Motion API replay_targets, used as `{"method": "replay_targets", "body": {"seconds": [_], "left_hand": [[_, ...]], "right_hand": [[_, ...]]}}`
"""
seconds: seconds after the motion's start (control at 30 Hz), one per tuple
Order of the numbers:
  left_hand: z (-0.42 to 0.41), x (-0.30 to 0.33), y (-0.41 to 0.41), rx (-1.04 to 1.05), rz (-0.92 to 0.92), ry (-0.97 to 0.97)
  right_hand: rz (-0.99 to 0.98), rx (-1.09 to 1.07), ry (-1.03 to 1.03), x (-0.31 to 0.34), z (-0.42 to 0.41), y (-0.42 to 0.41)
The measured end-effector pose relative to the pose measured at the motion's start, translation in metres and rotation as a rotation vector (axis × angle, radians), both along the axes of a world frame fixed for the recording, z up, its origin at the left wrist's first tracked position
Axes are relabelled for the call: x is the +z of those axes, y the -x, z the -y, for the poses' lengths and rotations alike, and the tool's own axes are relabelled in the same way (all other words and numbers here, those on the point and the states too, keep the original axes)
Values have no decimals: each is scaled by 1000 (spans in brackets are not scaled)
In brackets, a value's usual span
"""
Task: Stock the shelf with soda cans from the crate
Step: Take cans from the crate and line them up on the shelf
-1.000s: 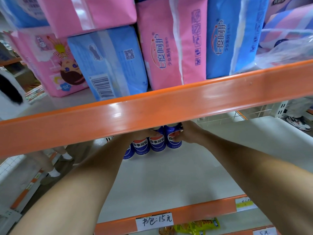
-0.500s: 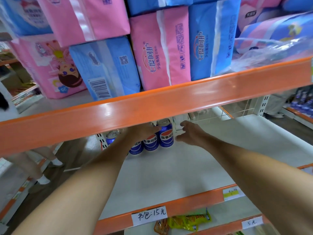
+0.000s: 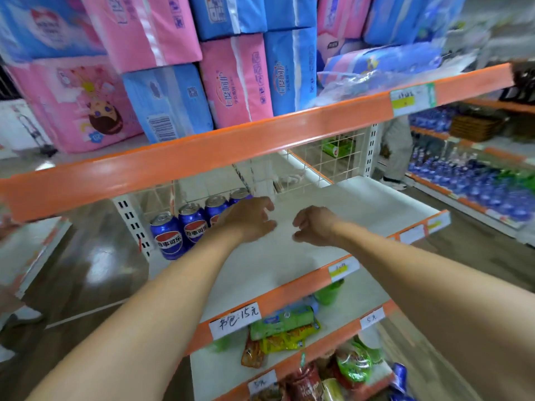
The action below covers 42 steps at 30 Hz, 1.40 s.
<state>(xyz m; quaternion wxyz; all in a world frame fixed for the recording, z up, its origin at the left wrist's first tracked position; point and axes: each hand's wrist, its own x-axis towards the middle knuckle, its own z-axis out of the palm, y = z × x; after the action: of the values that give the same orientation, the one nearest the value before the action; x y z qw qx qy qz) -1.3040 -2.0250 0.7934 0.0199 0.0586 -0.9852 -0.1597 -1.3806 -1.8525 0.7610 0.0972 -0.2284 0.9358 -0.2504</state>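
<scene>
both hands hover above the white shelf [image 3: 289, 256], holding nothing. the left hand [image 3: 246, 219] has its fingers [image 3: 267, 205] loosely curled and apart, just right of the soda cans [image 3: 185, 227]. the right hand [image 3: 314, 225] hangs beside it with fingers [image 3: 298, 224] bent downward, loose, not touching the shelf. four blue cans stand upright in a row at the shelf's back left corner, next to the white perforated upright [image 3: 133, 224]; the left wrist partly hides the nearer ones. above, an orange rail [image 3: 202, 157] fronts a shelf stacked with pink and blue packs [image 3: 234, 88]. below, snack packets [image 3: 280, 328] lie behind a handwritten price tag [image 3: 234, 319].
</scene>
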Motion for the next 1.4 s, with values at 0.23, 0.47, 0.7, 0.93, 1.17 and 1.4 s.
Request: {"method": "replay_targets", "body": {"seconds": [0.23,0.47,0.7,0.93,1.17,1.4], "left_hand": [[-48,4,-31,-93,49,-17],[-95,12,-68,-169,40,-36],[-140,27,-93,-178,24,-7],[-206,14,-112,-148,9,-10],[-284,-12,-150,-34,13,-14],[-347,-27,-216,111,92,-55]], "right_hand": [[-56,-16,-64,26,-55,-57],[-124,-36,-80,49,-108,-108],[-147,-73,-34,60,-157,-139],[-132,-26,-42,49,-221,-159],[-51,75,-60,26,-313,-173],[66,217,-145,-3,-369,-203]]}}
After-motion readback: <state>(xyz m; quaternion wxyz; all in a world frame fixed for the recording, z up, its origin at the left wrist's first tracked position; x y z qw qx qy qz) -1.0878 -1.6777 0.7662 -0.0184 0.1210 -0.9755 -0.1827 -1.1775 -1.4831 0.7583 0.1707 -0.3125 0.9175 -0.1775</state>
